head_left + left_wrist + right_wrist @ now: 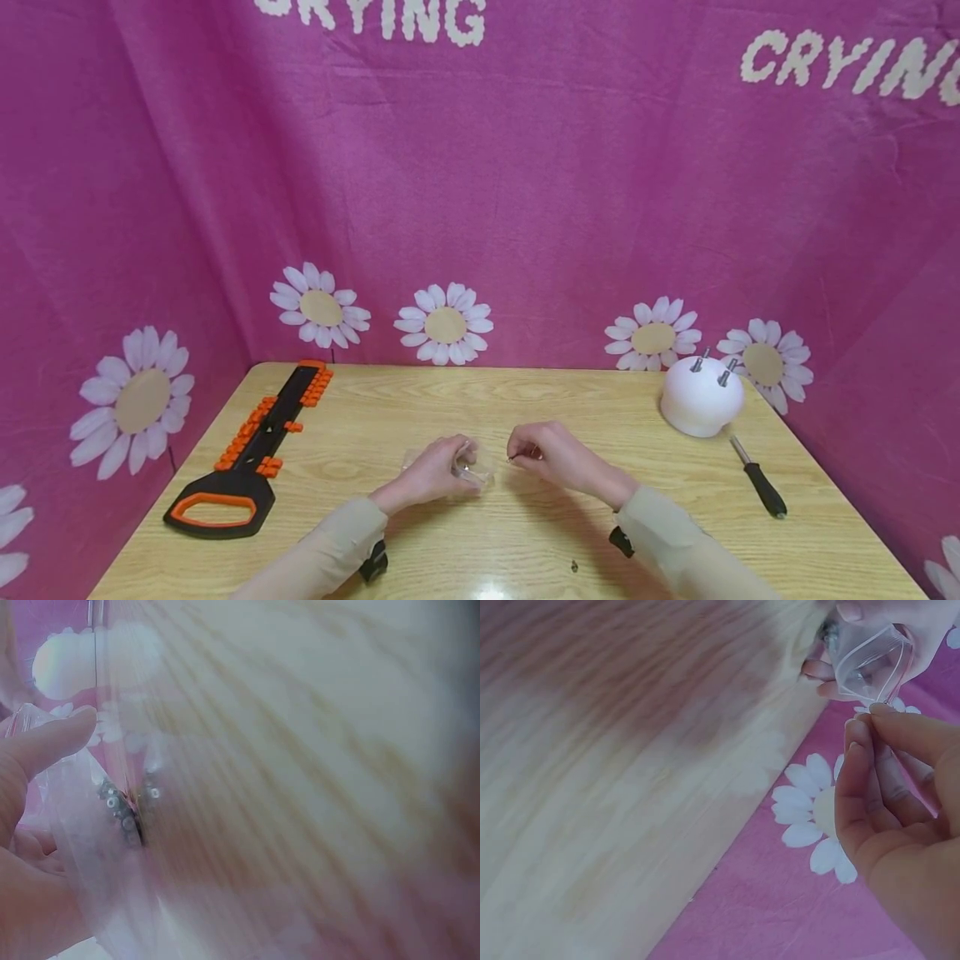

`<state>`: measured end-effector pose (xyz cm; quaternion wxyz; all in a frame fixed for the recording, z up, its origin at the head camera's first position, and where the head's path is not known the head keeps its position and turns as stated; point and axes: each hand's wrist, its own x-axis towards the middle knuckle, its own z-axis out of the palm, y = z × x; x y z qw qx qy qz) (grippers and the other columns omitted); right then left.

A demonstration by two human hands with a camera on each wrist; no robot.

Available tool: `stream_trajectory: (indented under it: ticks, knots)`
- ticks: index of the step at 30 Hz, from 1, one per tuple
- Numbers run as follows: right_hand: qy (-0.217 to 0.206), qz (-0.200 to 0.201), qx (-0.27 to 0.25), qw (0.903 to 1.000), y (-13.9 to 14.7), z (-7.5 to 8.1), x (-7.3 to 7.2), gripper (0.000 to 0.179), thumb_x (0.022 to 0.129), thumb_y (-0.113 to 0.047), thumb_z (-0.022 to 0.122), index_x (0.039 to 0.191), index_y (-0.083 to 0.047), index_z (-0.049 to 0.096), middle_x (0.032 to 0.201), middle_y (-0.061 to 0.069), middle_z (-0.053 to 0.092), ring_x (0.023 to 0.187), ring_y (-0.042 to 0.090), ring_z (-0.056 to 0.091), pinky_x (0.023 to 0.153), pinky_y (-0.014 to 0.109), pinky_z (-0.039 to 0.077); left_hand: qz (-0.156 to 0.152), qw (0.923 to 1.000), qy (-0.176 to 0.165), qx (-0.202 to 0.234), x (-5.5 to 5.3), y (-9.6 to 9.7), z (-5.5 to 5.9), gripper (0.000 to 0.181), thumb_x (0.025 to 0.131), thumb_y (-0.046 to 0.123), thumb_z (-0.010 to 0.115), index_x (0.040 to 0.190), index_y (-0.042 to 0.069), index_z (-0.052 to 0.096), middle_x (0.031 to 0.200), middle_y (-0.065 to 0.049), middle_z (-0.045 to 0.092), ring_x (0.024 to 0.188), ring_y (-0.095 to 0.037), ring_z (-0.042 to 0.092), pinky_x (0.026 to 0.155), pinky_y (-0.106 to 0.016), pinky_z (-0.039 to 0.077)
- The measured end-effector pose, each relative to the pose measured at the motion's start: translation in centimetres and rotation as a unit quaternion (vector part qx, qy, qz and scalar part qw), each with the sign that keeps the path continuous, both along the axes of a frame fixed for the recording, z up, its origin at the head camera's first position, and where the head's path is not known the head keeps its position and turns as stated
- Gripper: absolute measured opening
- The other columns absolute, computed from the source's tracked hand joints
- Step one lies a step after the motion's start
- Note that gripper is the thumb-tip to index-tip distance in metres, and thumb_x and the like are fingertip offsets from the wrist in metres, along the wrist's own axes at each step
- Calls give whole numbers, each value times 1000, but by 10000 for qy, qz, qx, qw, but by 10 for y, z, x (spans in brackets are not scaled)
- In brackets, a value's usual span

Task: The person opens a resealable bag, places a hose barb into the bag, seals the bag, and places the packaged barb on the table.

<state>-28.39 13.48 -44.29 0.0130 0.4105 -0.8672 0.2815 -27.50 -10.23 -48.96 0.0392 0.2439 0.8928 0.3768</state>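
A clear, thin plastic zip bag (pixel 874 664) is showing white seal lines around its gaping mouth, and small, round, silvery metal pieces (pixel 124 814) are clustering inside it. The bag is sitting over the middle of the table, in the left hand (pixel 442 467), whose thumb and bent fingers are gripping it. The right hand (pixel 558 458) is hovering just beside the mouth, its thumb and forefinger pinching a tiny dark piece (pixel 511 459), too small to identify; its other fingers are curling inward. Both forearms, in beige sleeves (pixel 667 537), are reaching forward.

The pale wood-grain table (pixel 450 400) is bearing a small metal bit (pixel 574 566) near its front. A long black-and-orange plastic rack with a looped handle (pixel 255 467) is lying at left; a white dome with metal posts (pixel 701 400) and a black-handled screwdriver (pixel 763 487) are resting at right. Magenta cloth (pixel 525 208) with white daisies and lettering is hanging behind.
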Motion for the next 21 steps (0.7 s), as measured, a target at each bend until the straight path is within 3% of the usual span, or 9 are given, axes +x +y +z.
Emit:
stream_trajectory:
  ticks: [10,21]
  knots:
    - [206,255,-16,9995,-21,2,-9,7,89,-2,69,87,-9,68,83,0,72,74,-2,58,68,15,53,-87,9999,-53,72,1,0,2,54,76,15,85,119,-5,59,104,-13,69,100,-24,60,87,-34,50]
    - [211,387,95,9990,-32,3,-13,5,92,-7,68,91,-3,69,85,3,73,75,-1,59,68,15,53,-99,9999,75,15,1,-1,3,54,75,17,85,118,-4,59,105,-13,71,104,-27,60,92,-41,49]
